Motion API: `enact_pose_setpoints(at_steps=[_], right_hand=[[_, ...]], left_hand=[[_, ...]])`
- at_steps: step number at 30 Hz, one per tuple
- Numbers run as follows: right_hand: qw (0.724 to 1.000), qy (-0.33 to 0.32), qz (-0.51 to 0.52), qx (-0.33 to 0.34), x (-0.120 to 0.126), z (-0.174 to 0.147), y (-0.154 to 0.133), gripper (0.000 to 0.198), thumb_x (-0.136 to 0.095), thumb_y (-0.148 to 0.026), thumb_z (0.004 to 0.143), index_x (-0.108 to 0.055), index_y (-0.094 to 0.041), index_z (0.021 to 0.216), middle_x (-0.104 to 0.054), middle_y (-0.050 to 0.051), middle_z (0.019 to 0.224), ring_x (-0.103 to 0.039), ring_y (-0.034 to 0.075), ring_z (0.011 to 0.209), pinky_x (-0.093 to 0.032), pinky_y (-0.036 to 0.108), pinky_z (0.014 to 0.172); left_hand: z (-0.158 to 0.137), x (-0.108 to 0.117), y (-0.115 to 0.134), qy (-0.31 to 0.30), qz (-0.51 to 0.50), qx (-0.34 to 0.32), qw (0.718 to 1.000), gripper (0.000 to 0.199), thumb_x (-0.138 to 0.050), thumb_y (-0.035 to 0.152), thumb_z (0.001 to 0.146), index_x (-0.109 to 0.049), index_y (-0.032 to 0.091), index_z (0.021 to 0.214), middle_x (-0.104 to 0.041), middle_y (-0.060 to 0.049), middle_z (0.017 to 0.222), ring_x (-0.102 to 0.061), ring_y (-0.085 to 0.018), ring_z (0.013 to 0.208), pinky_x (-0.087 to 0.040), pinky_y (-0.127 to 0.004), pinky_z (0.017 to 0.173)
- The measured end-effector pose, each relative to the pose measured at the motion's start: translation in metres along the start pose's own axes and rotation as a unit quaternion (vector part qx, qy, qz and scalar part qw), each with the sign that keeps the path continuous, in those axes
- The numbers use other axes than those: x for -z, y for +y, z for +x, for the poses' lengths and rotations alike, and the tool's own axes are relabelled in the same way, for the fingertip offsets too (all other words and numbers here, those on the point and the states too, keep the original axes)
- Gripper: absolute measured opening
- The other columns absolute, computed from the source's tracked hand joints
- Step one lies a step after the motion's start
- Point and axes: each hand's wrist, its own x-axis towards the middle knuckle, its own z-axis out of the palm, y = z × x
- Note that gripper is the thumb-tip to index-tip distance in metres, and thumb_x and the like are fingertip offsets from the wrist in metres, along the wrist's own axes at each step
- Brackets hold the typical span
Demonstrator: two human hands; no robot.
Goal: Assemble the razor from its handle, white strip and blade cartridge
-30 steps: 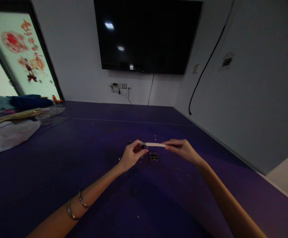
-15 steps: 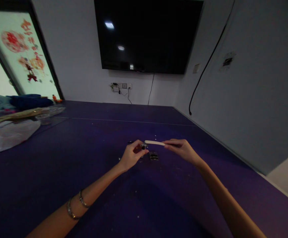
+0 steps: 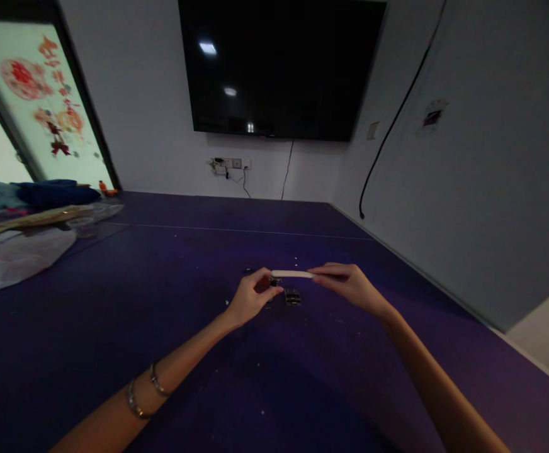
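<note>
My left hand pinches a small dark-and-silver part between thumb and fingers; it is too small to name. Between the fingers of my right hand is one end of a slim cream-coloured stick. The stick lies nearly level, slightly curved, and its rounded far end is over the small part, close to my left fingertips. Whether stick and part touch I cannot tell. Below them, a small black block with slots rests on the purple surface.
A small dark item lies behind my left hand, with white specks scattered around. Clear plastic sheeting and dark blue cloth are at the far left. A black cable hangs along the right wall, and a television is mounted ahead.
The stick's far end has moved left and slightly down, over the part in my left hand. My left hand has stayed almost in place.
</note>
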Motion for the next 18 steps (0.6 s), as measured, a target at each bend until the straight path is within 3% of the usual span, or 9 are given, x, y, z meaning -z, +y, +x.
enact_pose_setpoints(at_steps=[18], right_hand=[[1.0,0.006,-0.027,0.015,-0.002,-0.0005,-0.011,0.025,-0.056,-0.038,0.079,-0.069,-0.027,0.096,-0.068,0.004,0.087,-0.061,0.018,0.081,-0.046,0.03,0.071]], left_hand=[[0.0009,-0.0017,0.0009,-0.002,-0.023,0.009,1.0,0.02,-0.064,0.032,0.072,-0.051,0.017,0.072,-0.05,0.004,0.064,-0.05,-0.009,0.059,-0.041,-0.022,0.058]])
